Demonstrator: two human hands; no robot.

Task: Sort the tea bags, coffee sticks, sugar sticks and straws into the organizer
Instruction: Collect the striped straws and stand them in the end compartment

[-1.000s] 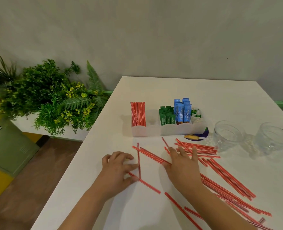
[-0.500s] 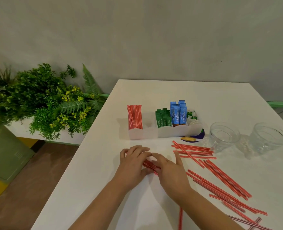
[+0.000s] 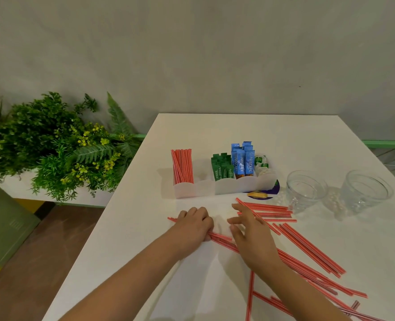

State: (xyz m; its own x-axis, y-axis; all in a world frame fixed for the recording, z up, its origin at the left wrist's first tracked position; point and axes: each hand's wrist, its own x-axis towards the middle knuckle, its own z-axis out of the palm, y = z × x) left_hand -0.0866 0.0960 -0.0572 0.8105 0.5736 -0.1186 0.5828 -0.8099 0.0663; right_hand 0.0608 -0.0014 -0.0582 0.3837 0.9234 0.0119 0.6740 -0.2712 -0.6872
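While the left hand (image 3: pixel 195 224) curled its fingers round a few red straws (image 3: pixel 219 238) on the table (image 3: pixel 127 239), the right hand (image 3: pixel 252 237) hovered beside it, fingers spread.

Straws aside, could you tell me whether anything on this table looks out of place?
Yes: a purple and yellow item lies on the table, partly tucked behind the organizer rather than in a compartment. I cannot tell what it is.

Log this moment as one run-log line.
step: gathering straws | left hand: grips straw bundle on table | right hand: open over loose straws | organizer: partly filled
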